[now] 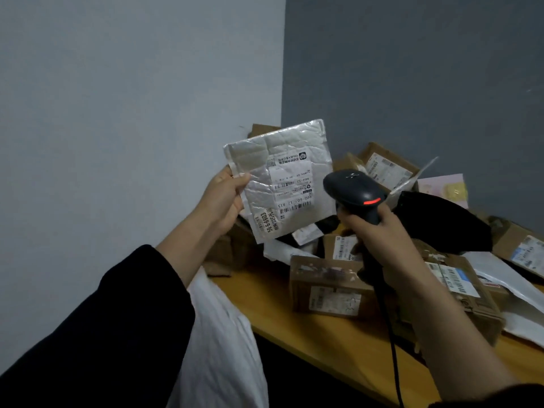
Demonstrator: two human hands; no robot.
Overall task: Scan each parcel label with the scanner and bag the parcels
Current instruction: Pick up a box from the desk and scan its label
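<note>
In the head view, the left hand (223, 198) holds a silver bubble mailer (259, 160) up in the air, above the far left end of the parcel pile. The thumb is pressed on the front of the mailer's left edge and the fingers are hidden behind it, so the hand pinches the packet by that edge. The mailer is tilted slightly, its front toward the camera. A white shipping label (293, 187) with barcodes covers the middle and lower right of it, and its print reads upside down.

Just right of the mailer, the right hand (379, 234) grips the handle of a black barcode scanner (353, 189), fingers curled round it. The scanner's head is close to the label's right edge, and a red strip glows on its top. A black cable (390, 334) hangs from the handle down past the wrist.

Below, a wooden table (338, 337) carries the remaining parcels. A taped cardboard box (326, 287) stands nearest the front edge and a larger labelled box (459, 287) lies to its right. A black poly bag (444, 222) rests on top of the pile behind the right hand. More labelled boxes and white mailers lie toward the grey wall. A white bag (217, 334) hangs at the table's left end, under the left forearm.
</note>
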